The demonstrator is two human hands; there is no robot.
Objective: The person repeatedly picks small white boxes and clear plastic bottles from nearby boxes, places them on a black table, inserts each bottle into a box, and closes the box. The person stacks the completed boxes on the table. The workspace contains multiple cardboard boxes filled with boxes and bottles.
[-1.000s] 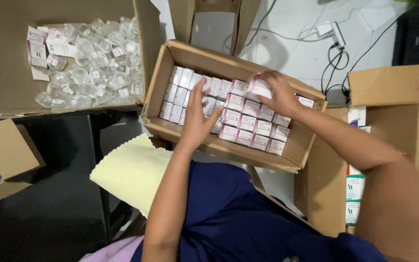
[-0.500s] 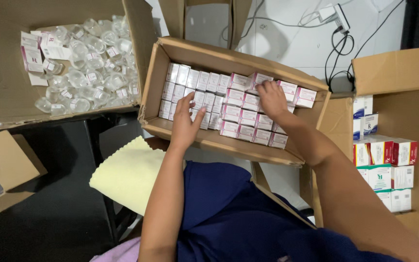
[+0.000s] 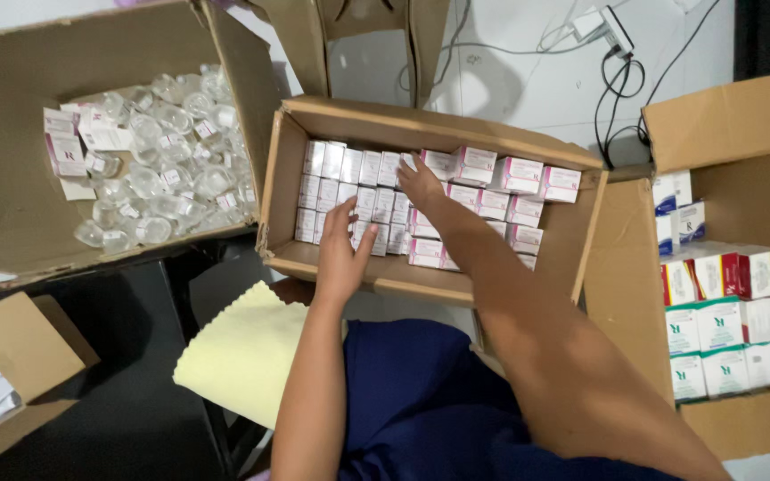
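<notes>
middle carton (image 3: 289, 160): small white-and-pink boxes (image 3: 376, 191) packed across left and middle, right end bare | left hand (image 3: 342, 254) flat, fingers spread | right hand (image 3: 421, 183) fingers pressing far rows, gripping nothing

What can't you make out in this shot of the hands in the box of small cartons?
- Head view: cartons under the left hand and right hand are covered.
- Print on the small cartons is too small and blurred.
- The box of clear jars: jar contents can't be told, glare.
- Right-hand box: cut by the frame edge.
</notes>
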